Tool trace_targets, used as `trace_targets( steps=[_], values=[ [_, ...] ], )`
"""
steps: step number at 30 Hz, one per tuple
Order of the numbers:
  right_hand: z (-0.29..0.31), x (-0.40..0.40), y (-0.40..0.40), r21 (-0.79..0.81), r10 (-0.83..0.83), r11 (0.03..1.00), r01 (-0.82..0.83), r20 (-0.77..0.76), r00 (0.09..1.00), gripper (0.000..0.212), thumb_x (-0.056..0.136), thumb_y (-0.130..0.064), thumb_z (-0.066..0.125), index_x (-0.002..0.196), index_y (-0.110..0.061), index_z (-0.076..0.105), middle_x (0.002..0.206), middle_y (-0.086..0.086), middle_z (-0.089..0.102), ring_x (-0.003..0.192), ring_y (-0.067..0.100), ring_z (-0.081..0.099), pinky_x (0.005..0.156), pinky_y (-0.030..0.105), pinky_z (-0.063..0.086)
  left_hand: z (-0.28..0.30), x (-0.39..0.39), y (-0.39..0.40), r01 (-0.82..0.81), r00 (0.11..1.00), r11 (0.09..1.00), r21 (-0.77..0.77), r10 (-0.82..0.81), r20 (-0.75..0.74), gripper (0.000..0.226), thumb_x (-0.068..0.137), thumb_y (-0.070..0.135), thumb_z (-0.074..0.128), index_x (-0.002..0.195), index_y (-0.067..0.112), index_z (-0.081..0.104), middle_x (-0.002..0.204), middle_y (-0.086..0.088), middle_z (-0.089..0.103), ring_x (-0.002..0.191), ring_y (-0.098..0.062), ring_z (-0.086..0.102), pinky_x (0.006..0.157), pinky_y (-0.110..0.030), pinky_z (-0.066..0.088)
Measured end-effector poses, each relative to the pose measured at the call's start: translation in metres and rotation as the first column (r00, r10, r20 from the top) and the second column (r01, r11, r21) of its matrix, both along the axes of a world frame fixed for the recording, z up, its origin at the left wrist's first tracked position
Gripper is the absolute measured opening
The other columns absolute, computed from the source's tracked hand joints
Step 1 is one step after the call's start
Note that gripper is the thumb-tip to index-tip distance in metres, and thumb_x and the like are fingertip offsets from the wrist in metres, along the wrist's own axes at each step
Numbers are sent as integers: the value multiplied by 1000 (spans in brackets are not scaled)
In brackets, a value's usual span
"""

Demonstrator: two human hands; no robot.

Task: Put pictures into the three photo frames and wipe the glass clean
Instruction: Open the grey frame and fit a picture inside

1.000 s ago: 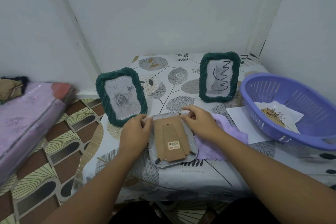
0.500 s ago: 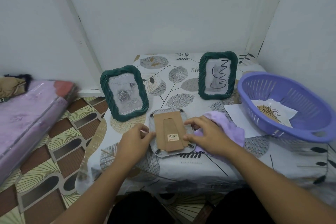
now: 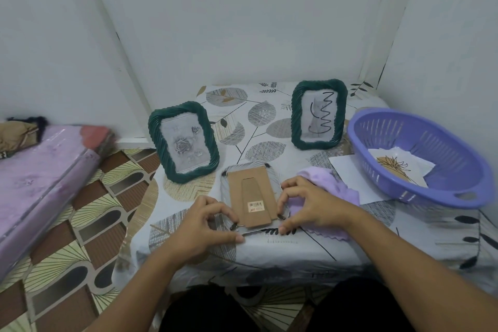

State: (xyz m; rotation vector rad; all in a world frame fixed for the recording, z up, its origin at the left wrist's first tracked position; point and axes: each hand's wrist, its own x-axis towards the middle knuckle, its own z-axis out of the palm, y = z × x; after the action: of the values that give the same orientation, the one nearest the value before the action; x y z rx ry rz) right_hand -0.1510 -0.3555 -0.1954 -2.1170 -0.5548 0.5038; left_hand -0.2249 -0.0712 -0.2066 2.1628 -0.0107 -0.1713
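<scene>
A third photo frame (image 3: 252, 194) lies face down on the table, its brown cardboard back and folded stand facing up. My left hand (image 3: 204, 219) pinches the frame's near left corner by a small metal clip. My right hand (image 3: 310, 203) pinches the near right corner by the other clip. Two dark green frames stand upright behind: one (image 3: 184, 143) at the left holds a rose picture, one (image 3: 319, 113) at the back right holds a picture with a black squiggle. A lilac cloth (image 3: 327, 183) lies under my right hand.
A purple plastic basket (image 3: 420, 156) at the right holds a sheet with a plant drawing (image 3: 398, 167). A white sheet (image 3: 347, 172) lies partly under it. The low table (image 3: 269, 250) has a leaf-print cover. A lilac mattress (image 3: 40, 183) lies on the floor at left.
Both hands have slid from the frame's far corners down along its sides to the near corners. The camera has tilted up a little.
</scene>
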Motion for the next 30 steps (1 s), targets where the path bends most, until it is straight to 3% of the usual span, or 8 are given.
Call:
trace_targets(
  steps=[5,11,18,24,30],
  values=[
    [3,-3,1,51,-4,999,6,-42,999,36,60,-24,98,88,-16,77,134,-9,43,118,-17,40,72,-7,36,1,1,-1,-2,1000,1000,2,2,7,40,55,41,97,89,33,78,113,-4,45,89,-17,49,74,-17,45],
    [3,-6,0,67,-13,998,17,-49,999,35,62,-20,98,89,-13,77,134,-10,42,120,-13,39,71,-8,36,2,0,-2,3,1000,1000,-11,-3,-4,39,55,41,97,89,33,80,110,-2,44,91,-16,47,77,-20,43],
    [-3,0,3,5,-12,1000,12,2,1000,35,58,-37,98,85,-29,78,133,-15,42,130,-7,36,79,-10,28,3,0,-4,-5,1000,1000,-29,4,-11,38,53,38,96,87,32,80,110,-2,44,91,-17,47,78,-22,44],
    [-4,0,2,59,-3,998,6,-49,999,33,59,-26,98,85,-23,79,132,-9,42,126,-6,38,75,-5,38,1,1,-4,-7,1000,1000,-18,7,8,34,55,33,96,84,33,80,109,-2,45,91,-15,47,77,-18,41],
    [-3,0,2,48,9,999,-6,-69,998,31,62,-27,97,88,-25,80,130,-12,39,127,-4,36,76,-3,39,3,1,-5,-3,1000,1000,-24,3,-13,34,55,35,96,85,32,81,110,-2,45,93,-17,47,80,-24,43]
  ],
)
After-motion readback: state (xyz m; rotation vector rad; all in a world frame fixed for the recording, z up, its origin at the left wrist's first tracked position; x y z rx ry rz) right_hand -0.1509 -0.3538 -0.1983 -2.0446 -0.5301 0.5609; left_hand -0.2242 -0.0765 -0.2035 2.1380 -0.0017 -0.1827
